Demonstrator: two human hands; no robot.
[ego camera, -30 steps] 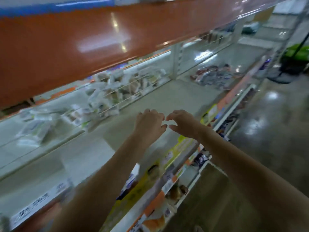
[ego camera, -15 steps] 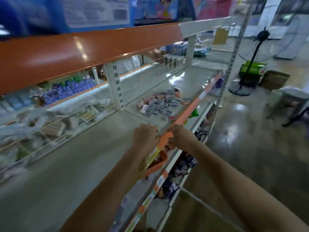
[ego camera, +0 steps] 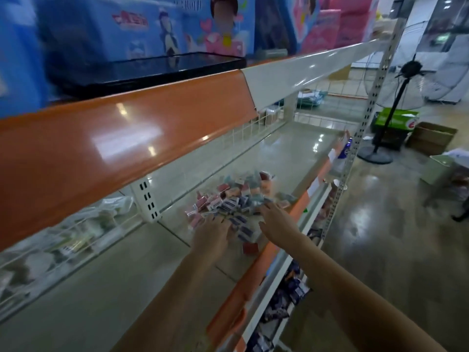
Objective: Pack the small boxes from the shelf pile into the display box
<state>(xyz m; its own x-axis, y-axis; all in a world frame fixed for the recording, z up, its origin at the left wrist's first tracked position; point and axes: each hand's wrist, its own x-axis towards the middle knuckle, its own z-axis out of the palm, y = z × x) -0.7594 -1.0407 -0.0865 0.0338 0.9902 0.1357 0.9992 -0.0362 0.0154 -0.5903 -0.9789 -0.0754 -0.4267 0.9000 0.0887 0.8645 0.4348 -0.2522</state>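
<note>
A loose pile of small boxes (ego camera: pixel 237 196), pink, blue and white, lies on the grey shelf (ego camera: pixel 106 283) near its front lip. My left hand (ego camera: pixel 212 236) reaches onto the near edge of the pile, fingers spread over the boxes. My right hand (ego camera: pixel 275 221) lies on the pile's right side, fingers stretched forward and touching boxes. One red box (ego camera: pixel 250 248) sits apart, between my wrists. I see no display box. Motion blur hides whether either hand holds a box.
An orange and white shelf fascia (ego camera: pixel 127 138) overhangs the shelf. The orange price rail (ego camera: pixel 256 278) runs along the front edge. A white upright post (ego camera: pixel 355 138) stands at the right. A floor fan (ego camera: pixel 396 97) and cardboard box (ego camera: pixel 431 137) stand on the floor beyond.
My view swung right and up along the shelf. Both hands left the orange front rail and moved forward onto the pile of small boxes.
</note>
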